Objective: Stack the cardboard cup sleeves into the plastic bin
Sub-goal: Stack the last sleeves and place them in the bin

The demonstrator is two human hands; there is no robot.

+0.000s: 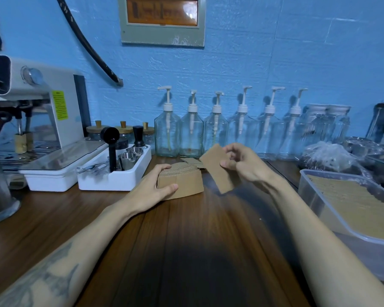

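Cardboard sleeves already fill much of the plastic bin (315,200) at the right. The left hand (155,185) grips the remaining stack (186,185) on the table; the right hand (242,165) pinches one sleeve (217,169) above it, not yet binned.

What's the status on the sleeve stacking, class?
Left hand grips sleeve stack on counter. Right hand holds one sleeve, lifted. Bin at right already holds sleeves. Path looks open.

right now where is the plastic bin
In the head view the plastic bin sits at the right edge of the wooden counter, beyond the right hand, already holding sleeves.
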